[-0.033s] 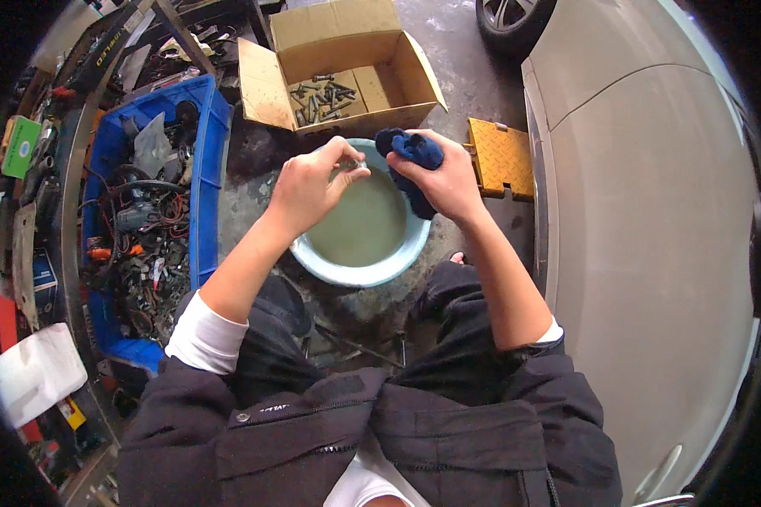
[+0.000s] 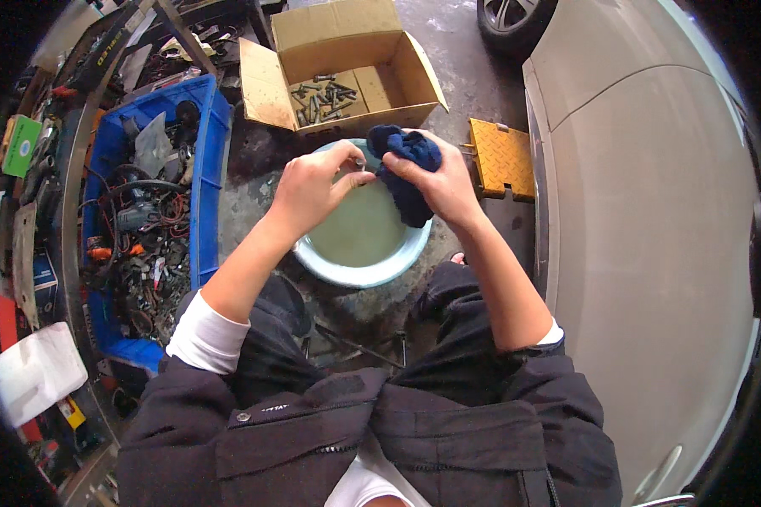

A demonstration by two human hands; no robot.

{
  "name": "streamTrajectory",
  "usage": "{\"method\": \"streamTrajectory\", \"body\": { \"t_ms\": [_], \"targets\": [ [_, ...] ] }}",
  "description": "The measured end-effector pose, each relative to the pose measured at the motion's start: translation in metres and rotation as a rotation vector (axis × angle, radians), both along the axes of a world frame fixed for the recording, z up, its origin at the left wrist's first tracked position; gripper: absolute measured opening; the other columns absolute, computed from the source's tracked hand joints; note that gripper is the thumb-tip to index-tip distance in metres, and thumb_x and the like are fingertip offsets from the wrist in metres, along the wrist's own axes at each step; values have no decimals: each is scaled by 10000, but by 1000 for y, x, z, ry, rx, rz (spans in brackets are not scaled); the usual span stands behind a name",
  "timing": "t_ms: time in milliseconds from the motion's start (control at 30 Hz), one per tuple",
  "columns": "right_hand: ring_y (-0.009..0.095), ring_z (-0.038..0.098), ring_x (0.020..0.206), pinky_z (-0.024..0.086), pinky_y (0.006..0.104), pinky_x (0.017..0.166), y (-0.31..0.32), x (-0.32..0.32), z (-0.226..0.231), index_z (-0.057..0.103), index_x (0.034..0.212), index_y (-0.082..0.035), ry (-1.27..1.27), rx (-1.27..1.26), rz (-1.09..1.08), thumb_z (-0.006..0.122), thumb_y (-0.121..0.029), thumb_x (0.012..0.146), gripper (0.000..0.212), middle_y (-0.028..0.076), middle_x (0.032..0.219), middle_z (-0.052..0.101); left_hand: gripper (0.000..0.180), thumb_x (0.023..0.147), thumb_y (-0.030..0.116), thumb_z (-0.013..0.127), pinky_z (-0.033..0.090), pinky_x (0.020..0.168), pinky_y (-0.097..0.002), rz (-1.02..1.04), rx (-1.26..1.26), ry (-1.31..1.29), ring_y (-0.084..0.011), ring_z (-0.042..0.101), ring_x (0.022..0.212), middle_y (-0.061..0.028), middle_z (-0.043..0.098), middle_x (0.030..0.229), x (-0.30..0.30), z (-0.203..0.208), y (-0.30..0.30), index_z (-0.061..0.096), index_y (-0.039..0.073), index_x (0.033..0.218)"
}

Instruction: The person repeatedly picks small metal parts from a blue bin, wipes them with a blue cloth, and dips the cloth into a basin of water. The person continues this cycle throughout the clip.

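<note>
My left hand (image 2: 317, 184) pinches a small metal bolt (image 2: 359, 163) between thumb and fingertips; only its end shows. In my right hand (image 2: 450, 182) is a bunched dark blue cloth (image 2: 407, 173), part of it hanging below the fingers. The cloth is close beside the bolt's end; whether they touch I cannot tell. Under both hands stands a round light-blue basin (image 2: 359, 275) with cloudy greenish water (image 2: 355, 228). Just beyond it, an open cardboard box (image 2: 397, 72) holds several dark metal bolts (image 2: 321, 100) in its left part.
A blue crate (image 2: 214, 169) full of parts and wires stands at the left, near a cluttered metal rack (image 2: 76, 211). To the right is a light-coloured car (image 2: 651, 237). A yellow ramp block (image 2: 500, 160) lies between basin and car.
My right hand has shifted the cloth slightly left, toward the bolt, and more of the cloth now hangs down. My left hand has barely moved and keeps its pinch.
</note>
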State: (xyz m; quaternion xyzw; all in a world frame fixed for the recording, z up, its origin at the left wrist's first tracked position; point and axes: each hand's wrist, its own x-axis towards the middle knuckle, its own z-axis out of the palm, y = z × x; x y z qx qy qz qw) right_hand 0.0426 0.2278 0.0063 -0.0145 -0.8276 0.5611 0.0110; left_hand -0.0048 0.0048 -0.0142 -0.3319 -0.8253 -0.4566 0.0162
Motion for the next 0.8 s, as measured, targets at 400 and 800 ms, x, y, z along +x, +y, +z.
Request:
{"method": "streamTrajectory", "body": {
  "t_ms": [400,800],
  "targets": [
    [247,753,874,577,366,821,-25,4,-8,750,1108,-82,-41,45,-21,852,-255,789,376,139,943,766,435,782,-10,785,589,798,-341,33,76,-78,-236,721,864,-114,725,944,5,6,5,671,68,1195],
    [211,727,940,569,352,868,-13,7,1,714,1144,-56,-129,-44,91,802,-135,842,325,103,1035,743,229,954,42,708,584,873,-320,8,220,-172,-183,723,971,-112,733,1076,1,17,-4,703,12,1181]
  ]
}}
